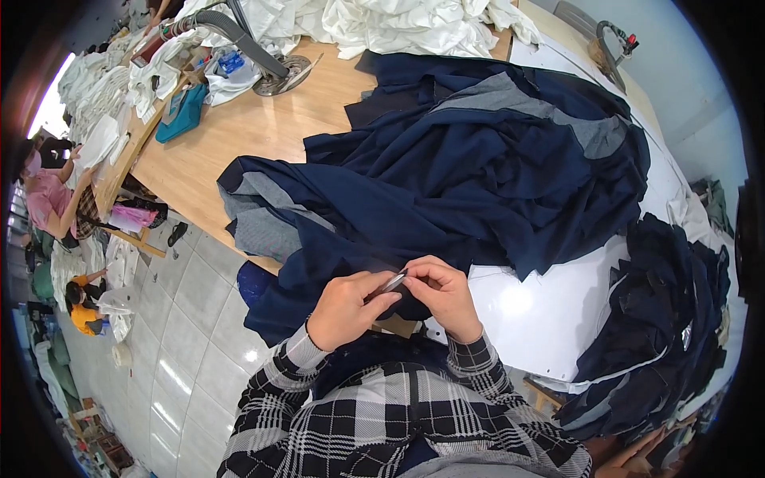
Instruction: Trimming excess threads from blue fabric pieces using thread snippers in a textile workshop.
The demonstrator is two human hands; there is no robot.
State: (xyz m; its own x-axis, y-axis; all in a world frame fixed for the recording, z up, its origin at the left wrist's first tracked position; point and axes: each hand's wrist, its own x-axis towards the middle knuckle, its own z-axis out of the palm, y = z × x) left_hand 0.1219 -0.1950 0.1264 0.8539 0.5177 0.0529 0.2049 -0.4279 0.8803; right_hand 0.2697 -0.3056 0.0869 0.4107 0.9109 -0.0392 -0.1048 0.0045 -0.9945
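Head cam, left hand: from my end, the left hand (343,309) has thumb and forefinger in a narrow pinch on a small silvery piece (392,283), too small for me to say what it is.
Head cam, right hand: the right hand (445,295) looks closed up just as tight at the piece's other end.
Silvery piece: up at the fingertips, in front of the plaid shirt (351,406), at the near edge of the navy cloth (478,187).
Done so far: not much I'd swear to; the piece is in hand, that's it.
Left over: I'd guess the fiddling is midway, since both hands are on it. The navy cloth lies bunched, grey side showing in spots, loose threads at one edge, so I don't read it as finished.
Off to the right: a dark cloth heap (645,319), progress unclear to me.
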